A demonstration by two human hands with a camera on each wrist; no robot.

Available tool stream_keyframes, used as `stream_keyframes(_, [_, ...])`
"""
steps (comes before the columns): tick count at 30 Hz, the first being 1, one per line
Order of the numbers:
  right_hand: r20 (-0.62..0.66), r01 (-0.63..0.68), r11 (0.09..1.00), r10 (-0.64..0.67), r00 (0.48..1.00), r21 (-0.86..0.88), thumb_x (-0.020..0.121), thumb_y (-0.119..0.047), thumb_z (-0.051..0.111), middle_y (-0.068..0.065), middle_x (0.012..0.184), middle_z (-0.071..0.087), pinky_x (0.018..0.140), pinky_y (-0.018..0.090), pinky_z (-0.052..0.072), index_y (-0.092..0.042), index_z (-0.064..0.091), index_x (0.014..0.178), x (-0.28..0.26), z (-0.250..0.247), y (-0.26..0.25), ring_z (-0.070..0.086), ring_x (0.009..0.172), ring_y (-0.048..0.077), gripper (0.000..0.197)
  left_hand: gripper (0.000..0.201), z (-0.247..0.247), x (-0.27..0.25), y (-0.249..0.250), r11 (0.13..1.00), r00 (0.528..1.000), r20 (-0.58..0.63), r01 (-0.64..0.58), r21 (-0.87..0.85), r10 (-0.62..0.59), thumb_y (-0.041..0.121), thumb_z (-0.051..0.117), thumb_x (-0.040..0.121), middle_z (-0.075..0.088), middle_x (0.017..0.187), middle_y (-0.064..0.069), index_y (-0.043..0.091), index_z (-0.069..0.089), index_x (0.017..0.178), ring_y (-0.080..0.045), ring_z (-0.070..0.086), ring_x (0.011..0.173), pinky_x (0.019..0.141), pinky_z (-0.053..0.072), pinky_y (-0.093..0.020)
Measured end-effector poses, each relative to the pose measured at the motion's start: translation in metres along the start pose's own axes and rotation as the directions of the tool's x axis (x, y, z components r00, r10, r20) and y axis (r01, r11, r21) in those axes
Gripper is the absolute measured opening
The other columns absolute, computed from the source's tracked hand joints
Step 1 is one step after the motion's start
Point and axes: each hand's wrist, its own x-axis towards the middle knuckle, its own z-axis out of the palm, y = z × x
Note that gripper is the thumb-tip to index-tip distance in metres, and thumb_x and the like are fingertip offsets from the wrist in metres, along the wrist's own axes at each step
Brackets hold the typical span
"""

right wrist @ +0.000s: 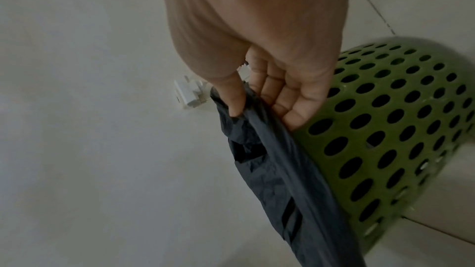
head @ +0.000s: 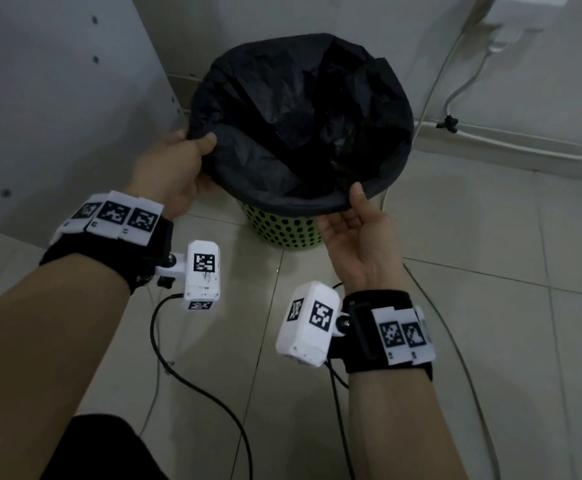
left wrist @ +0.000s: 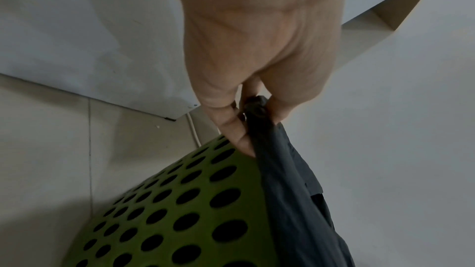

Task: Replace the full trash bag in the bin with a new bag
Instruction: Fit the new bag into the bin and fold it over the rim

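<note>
Green perforated bin point(head: 284, 232) stands on the tiled floor point(head: 490, 306) near a white cabinet panel point(head: 57, 98) on the left and the wall point(head: 524, 81) behind. Black trash bag point(head: 300, 126) lines the bin, its mouth spread wide and the edge folded out over the rim, covering the upper part of the bin; crumpled black plastic fills the inside, contents cannot be told. Left hand point(head: 175, 174) is at the left side of the rim, thumb on top of the bag edge and fingers under it; in the left wrist view the left hand point(left wrist: 257, 58) pinches a bunched bit of bag point(left wrist: 282, 170) between thumb and fingers, just above the bin wall point(left wrist: 180, 210). Right hand point(head: 358, 233) is at the near right of the rim, palm up, thumb over the bag edge; the right wrist view shows the right hand point(right wrist: 257, 48) with thumb pressed into the bag point(right wrist: 270, 170) and fingers curled under the fold, against the bin point(right wrist: 385, 119). Both hands closed on the bag edge. Wrist straps with marker tags and white camera units on both wrists, black cables point(head: 192, 375) trailing across the floor. White cable point(head: 462, 88) runs down the wall on the right.
</note>
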Motion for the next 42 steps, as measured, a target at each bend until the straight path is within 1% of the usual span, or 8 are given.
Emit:
stream_keyframes(4, [0.057,-0.043,0.99,0.052,0.997,-0.135,0.098,-0.025,0.061,0.018,0.122,0.07,0.092,0.046,0.058,-0.004,0.058,0.132,-0.005,-0.002,0.016,0.07,0.11,0.031,0.041,0.047,-0.002,-0.006,-0.009,0.997,1.0,-0.025,0.018,0.072,-0.016,0.016,0.067,0.084,0.072,0.116,-0.008,0.017,0.057,0.13,-0.027,0.073,0.095,0.065,0.06,-0.037])
stream_keyframes(8, [-0.021,0.036,0.989,-0.039,0.999,-0.145,0.092,-0.044,0.066,0.013,0.111,0.075,0.087,0.042,0.06,-0.005,0.062,0.129,0.001,-0.009,0.002,0.073,0.103,0.029,0.054,0.047,-0.005,-0.006,-0.006,0.997,0.997,-0.052,-0.052,0.064,0.056,0.003,0.058,0.084,0.069,0.119,-0.013,0.01,0.057,0.13,-0.03,0.069,0.099,0.061,0.059,-0.034])
stream_keyframes(11, [-0.036,0.055,0.99,-0.06,0.998,-0.131,0.094,-0.034,0.066,0.006,0.095,0.078,0.09,0.039,0.059,-0.005,0.062,0.129,0.008,-0.006,-0.012,0.073,0.096,0.023,0.046,0.038,-0.003,-0.004,-0.001,0.996,0.998,-0.022,-0.064,0.055,0.065,0.007,0.058,0.093,0.071,0.112,-0.005,0.011,0.058,0.131,-0.024,0.07,0.097,0.061,0.059,-0.029])
stream_keyframes(14, [-0.013,0.018,0.992,-0.019,1.0,-0.123,0.097,-0.023,0.062,0.008,0.093,0.078,0.081,0.035,0.06,-0.004,0.064,0.121,0.008,0.0,-0.01,0.075,0.091,0.022,0.03,0.04,-0.001,-0.007,-0.004,0.996,0.996,-0.02,-0.084,-0.013,0.084,0.016,0.063,0.092,0.072,0.118,-0.005,0.011,0.06,0.131,-0.023,0.071,0.104,0.079,0.06,-0.035])
stream_keyframes(20, [0.023,-0.017,0.993,0.02,1.0,-0.118,0.098,-0.017,0.061,0.016,0.112,0.072,0.101,0.048,0.053,-0.001,0.059,0.128,0.004,0.005,0.007,0.068,0.109,0.03,0.034,0.028,-0.007,-0.007,-0.009,0.992,0.987,-0.103,-0.119,0.037,0.122,0.013,0.059,0.094,0.071,0.118,-0.003,0.02,0.061,0.121,-0.022,0.069,0.103,0.077,0.059,-0.033])
stream_keyframes(29, [0.076,-0.077,0.995,0.082,0.994,-0.062,0.101,-0.019,0.056,0.019,0.122,0.069,0.1,0.049,0.053,-0.001,0.058,0.129,0.002,0.005,0.016,0.066,0.116,0.033,0.034,0.026,-0.011,-0.001,-0.005,0.988,0.986,-0.087,-0.136,0.077,0.143,0.018,0.064,0.087,0.073,0.115,-0.002,0.021,0.068,0.112,-0.022,0.07,0.106,0.095,0.057,-0.043])
stream_keyframes(37, [-0.033,-0.004,0.996,0.001,0.999,-0.089,0.093,-0.028,0.069,0.012,0.094,0.077,0.091,0.044,0.059,-0.006,0.069,0.107,0.013,-0.002,-0.014,0.071,0.104,0.03,0.027,0.024,-0.016,0.004,0.0,0.985,0.988,-0.052,-0.143,0.094,0.148,0.012,0.058,0.095,0.073,0.111,0.0,0.019,0.067,0.115,-0.02,0.07,0.105,0.089,0.058,-0.034])
stream_keyframes(42, [-0.063,-0.027,0.995,0.02,0.998,-0.101,0.092,-0.026,0.07,0.013,0.105,0.074,0.093,0.041,0.058,-0.004,0.065,0.125,0.018,-0.002,-0.02,0.071,0.104,0.028,0.04,0.029,-0.016,-0.005,-0.004,0.989,0.989,-0.012,-0.145,-0.019,0.145,0.01,0.059,0.091,0.073,0.118,-0.005,0.01,0.067,0.119,-0.019,0.07,0.107,0.087,0.057,-0.029])
